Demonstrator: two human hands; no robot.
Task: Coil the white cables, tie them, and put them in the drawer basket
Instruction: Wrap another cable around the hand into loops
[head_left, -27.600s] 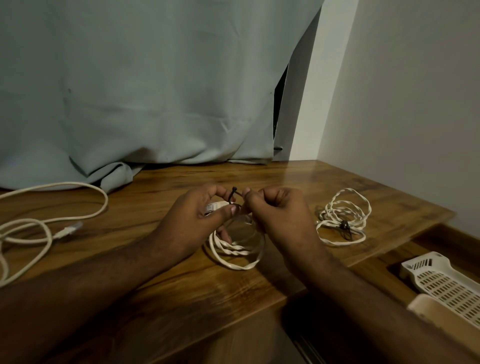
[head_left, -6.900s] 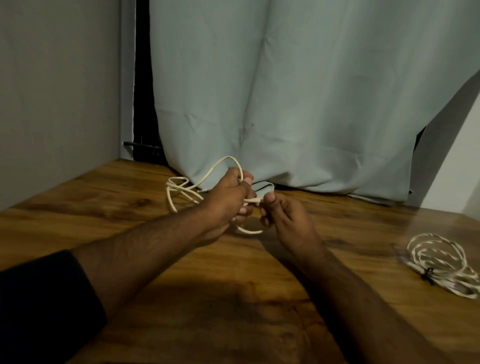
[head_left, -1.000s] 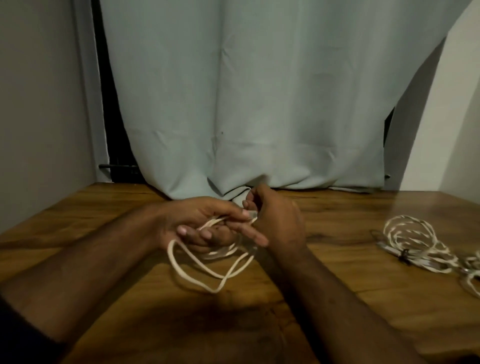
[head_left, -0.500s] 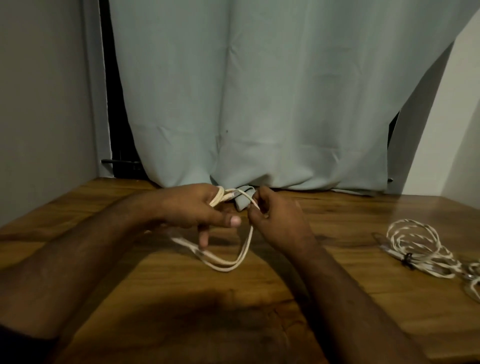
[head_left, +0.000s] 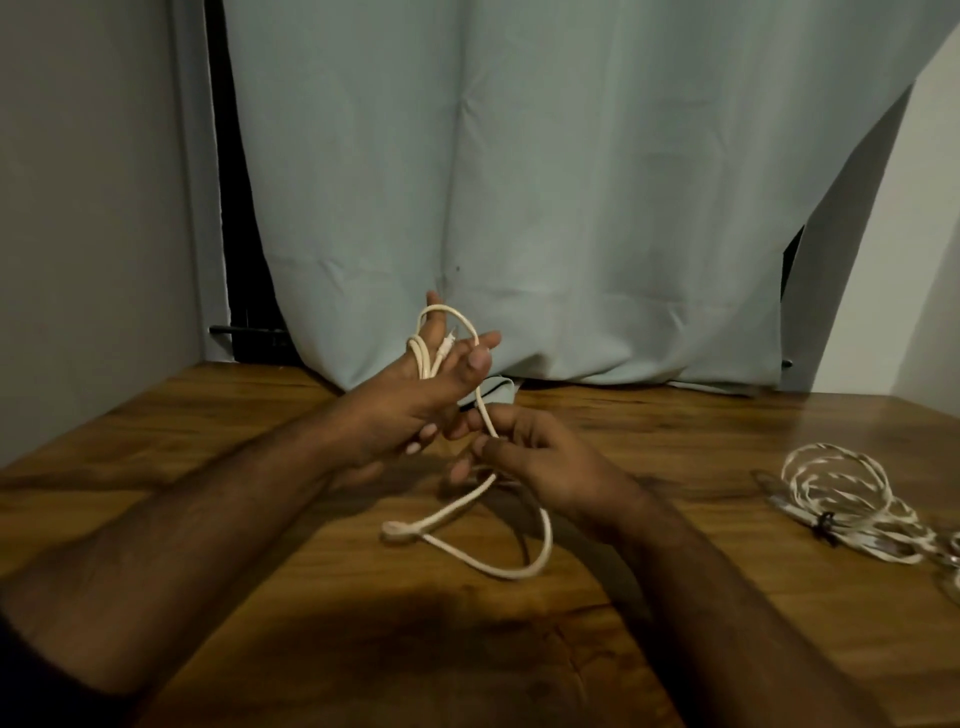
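White cable (head_left: 540, 525) is the work item at this step: part of it is wound on the left hand, part trails onto the wooden table (head_left: 675, 649) in front of the person. Behind the table hangs a pale curtain (head_left: 571, 208); it plays no part in the operation.

Table: serves as the rest surface for the slack. A loose loop of the white cable lies on it, near and between the two forearms, so the free length feeds without tangling.

Finished coils (head_left: 852, 493): placed at the right side of the table, well apart from the hands. A dark tie (head_left: 825, 522) cinches the nearer one. Their position keeps completed work out of the winding area. The drawer basket is not in view.

Left hand (head_left: 415, 400): raised above the table, fingers (head_left: 480, 345) extended and spread. It acts as the former; several turns of cable sit around the upper fingers, and a connector end (head_left: 448, 343) lies against them.

Right hand (head_left: 540, 452): held lower and just right of the left hand. Thumb and fingertips pinch the cable strand that runs up to the left hand, apparently to guide and tension the next turn.

Status, as judged: coiling is under way; tying and stowing are not yet done.
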